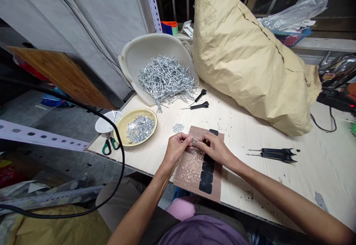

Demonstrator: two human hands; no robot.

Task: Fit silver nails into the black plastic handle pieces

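Note:
My left hand (178, 145) and my right hand (216, 149) meet over a brown board (189, 180). Between their fingertips runs a thin metal rod (195, 140), pinched from both sides; a small silvery piece seems to sit at its left end, mostly hidden by the fingers. Pale pitted marks cover the board, and a column of black rounded squares (205, 177) lies along its right side, partly under my right hand. Just beyond my left hand is a little pile of small shiny metal parts (178, 128).
A white basin (129, 54) of metal rods (167, 78) lies tipped at the back. Nearer stand a yellow dish (120, 138) of small parts and green-handled scissors (106, 147). Black-handled rod tools (275, 155) lie right. A large paper sack (244, 52) fills the back; a black cable (122, 163) hangs left.

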